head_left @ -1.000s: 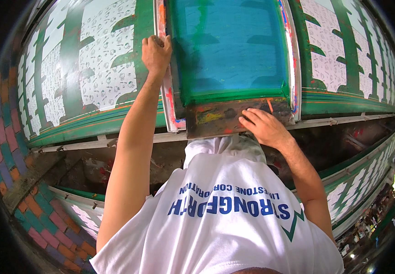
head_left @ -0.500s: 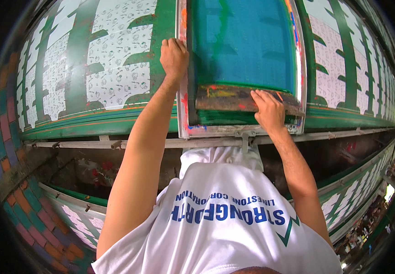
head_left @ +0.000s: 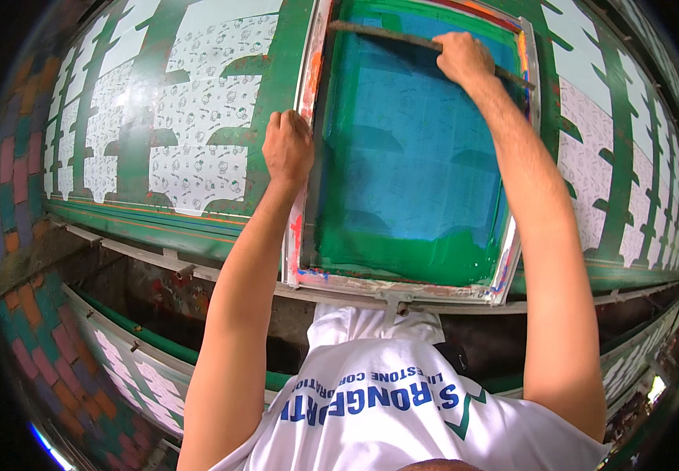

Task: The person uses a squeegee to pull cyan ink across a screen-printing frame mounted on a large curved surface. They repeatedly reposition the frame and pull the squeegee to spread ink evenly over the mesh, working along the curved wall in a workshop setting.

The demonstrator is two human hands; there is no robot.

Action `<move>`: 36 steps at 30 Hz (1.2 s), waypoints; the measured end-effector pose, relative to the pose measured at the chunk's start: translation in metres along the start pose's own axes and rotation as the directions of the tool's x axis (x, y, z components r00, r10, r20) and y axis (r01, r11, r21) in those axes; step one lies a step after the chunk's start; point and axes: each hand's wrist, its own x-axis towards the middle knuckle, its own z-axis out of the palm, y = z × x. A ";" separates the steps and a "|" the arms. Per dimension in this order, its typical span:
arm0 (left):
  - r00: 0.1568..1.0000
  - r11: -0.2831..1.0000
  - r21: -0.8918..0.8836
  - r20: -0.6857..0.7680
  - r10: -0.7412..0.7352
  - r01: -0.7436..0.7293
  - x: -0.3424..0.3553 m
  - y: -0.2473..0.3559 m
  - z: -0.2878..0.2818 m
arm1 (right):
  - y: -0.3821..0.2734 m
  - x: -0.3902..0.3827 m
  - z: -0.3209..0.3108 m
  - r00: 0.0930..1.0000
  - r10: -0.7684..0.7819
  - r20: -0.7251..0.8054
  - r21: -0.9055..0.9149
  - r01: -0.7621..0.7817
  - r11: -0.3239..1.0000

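Observation:
In front of me lies a screen-printing frame (head_left: 394, 289) with paint-stained rails. Its mesh (head_left: 414, 180) is blue in the middle and edged with green. My left hand (head_left: 287, 149) is closed at the left rail, its fingers curled against the frame. Toward the far end of the screen, my right hand (head_left: 465, 59) grips a long wooden squeegee (head_left: 382, 34) from above. The squeegee lies across the mesh at a slight slant, its right end near the right rail. My right fingers partly hide its middle.
White printed fabric pieces (head_left: 210, 110) lie on the green table (head_left: 131, 118) left of the frame, and more pieces (head_left: 582, 149) lie to its right. A metal rail (head_left: 276, 290) runs along the table's near edge. Behind me stands another table with similar pieces (head_left: 139, 385).
My right hand has pushed the squeegee from the near end to the far end of the screen. The view has shifted; my left hand stays by the left rail.

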 end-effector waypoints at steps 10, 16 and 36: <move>0.995 1.000 0.015 -0.104 0.004 -0.003 0.000 0.011 -0.003 | 0.051 0.106 -0.016 0.983 -0.128 0.132 -0.105 0.142 0.984; 0.997 0.998 0.066 -0.079 0.015 -0.010 -0.002 0.006 0.001 | 0.066 0.130 -0.003 0.991 -0.129 0.046 -0.122 0.134 0.984; 0.996 0.999 0.000 -0.083 0.033 -0.033 0.002 -0.009 0.008 | -0.053 -0.228 -0.035 0.952 -0.124 0.279 0.115 0.095 0.989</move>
